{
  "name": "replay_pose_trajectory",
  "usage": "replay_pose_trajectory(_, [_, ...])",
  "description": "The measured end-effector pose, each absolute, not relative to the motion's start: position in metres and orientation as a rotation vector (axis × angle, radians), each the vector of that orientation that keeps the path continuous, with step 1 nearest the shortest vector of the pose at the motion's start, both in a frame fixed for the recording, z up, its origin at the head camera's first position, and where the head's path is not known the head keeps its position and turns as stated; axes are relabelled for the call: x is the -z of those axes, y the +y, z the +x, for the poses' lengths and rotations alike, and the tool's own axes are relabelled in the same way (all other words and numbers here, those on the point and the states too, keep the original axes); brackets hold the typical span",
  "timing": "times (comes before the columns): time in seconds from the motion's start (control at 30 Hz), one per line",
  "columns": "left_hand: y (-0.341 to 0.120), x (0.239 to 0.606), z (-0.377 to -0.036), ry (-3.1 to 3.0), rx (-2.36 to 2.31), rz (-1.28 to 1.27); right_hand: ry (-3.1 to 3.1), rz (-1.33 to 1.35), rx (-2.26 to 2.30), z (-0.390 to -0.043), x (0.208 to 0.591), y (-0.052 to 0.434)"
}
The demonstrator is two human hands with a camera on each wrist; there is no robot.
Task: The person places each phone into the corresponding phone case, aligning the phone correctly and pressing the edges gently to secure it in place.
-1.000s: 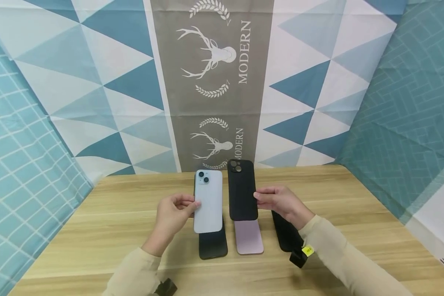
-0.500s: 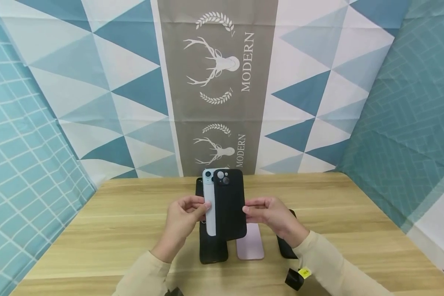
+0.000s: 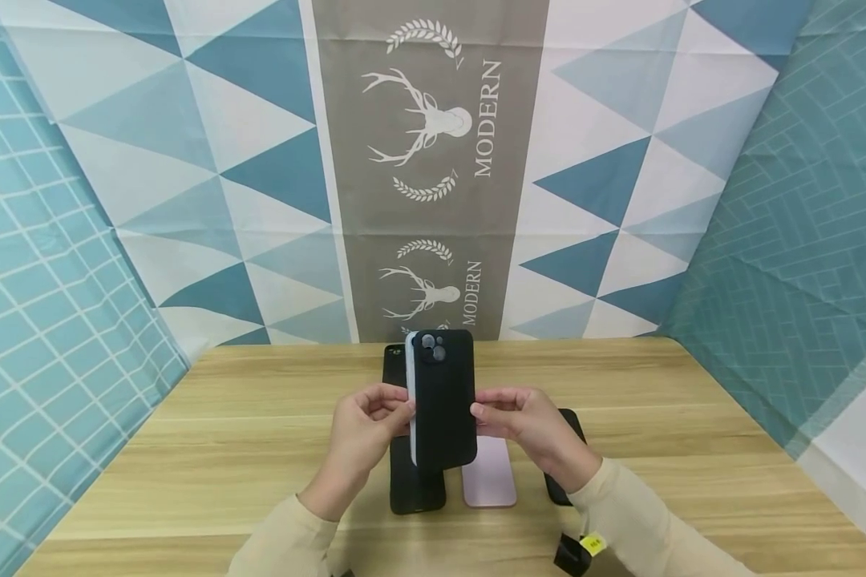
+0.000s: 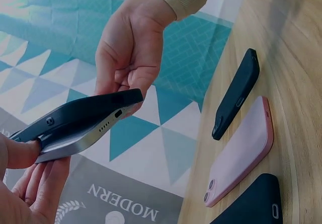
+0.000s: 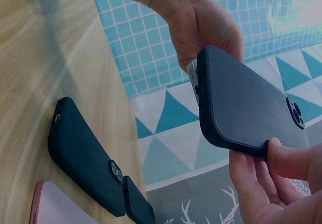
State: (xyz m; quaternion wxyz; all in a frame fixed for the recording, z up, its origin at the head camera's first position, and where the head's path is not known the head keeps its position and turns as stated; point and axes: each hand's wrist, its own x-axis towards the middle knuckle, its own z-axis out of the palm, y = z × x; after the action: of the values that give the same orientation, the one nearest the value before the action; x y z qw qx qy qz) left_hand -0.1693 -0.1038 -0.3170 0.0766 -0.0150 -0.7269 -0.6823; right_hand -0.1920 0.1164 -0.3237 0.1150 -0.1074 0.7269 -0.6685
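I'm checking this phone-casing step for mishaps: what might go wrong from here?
The black case sits only partly over the pale phone, so it may seat crooked. Left hand and right hand pinch only the edges above the table; a slip could drop them onto the pink phone.

both forearms raised above the table, sleeved to the wrist, angled inward toward each other. left hand [image 3: 364, 425] held upright, fingers curled, thumb and fingertips pinching — palm turned right. right hand [image 3: 523, 421] mirrored opposite, fingers curled and pinching too — thumb on top, wrist bent slightly. hands level, close together.
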Motion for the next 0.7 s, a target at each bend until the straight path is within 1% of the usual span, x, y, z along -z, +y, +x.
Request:
replay_pose_trajectory(0.47, [-0.1032,0.3175,-0.1685,-2.222,1.968,-0.075,2.149,-0.197,2.025,-0.1843,0.3268,0.1129])
replay_pose_trajectory(0.7, [-0.102,0.3135,-0.1659,-2.234,1.975,-0.146,2.127,-0.173,2.07,-0.1839,0.3284,0.1147])
